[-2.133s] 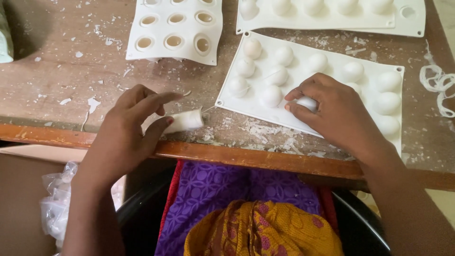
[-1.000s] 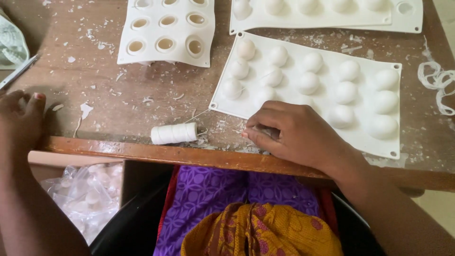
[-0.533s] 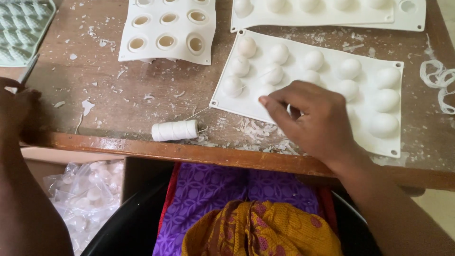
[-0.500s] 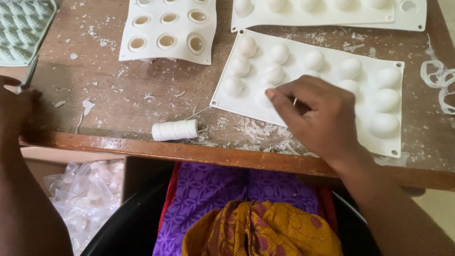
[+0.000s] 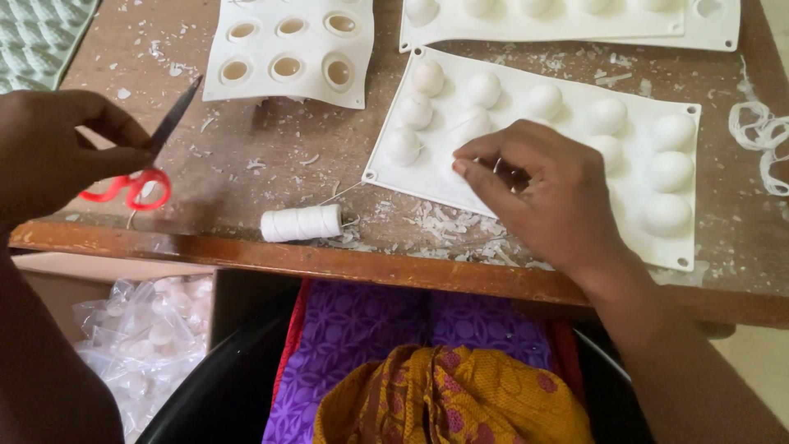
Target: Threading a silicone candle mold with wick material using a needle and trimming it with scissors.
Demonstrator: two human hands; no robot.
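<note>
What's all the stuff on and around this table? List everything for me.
scissors: one pair, red handles, dark blades, held in the left hand over the table's left edge
spool of thread: one, white, lying near the front edge
dome mould: one, white, right of centre, under the right hand
cup mould: one, white, six open cups showing, top centre
far mould: white, top edge
textured mat: one, pale green, top left corner
white scraps: many, strewn on the wooden table
bag of white pieces: clear plastic, below the table, left
left hand: grips the scissors
right hand: fingers pinching at the dome mould
</note>
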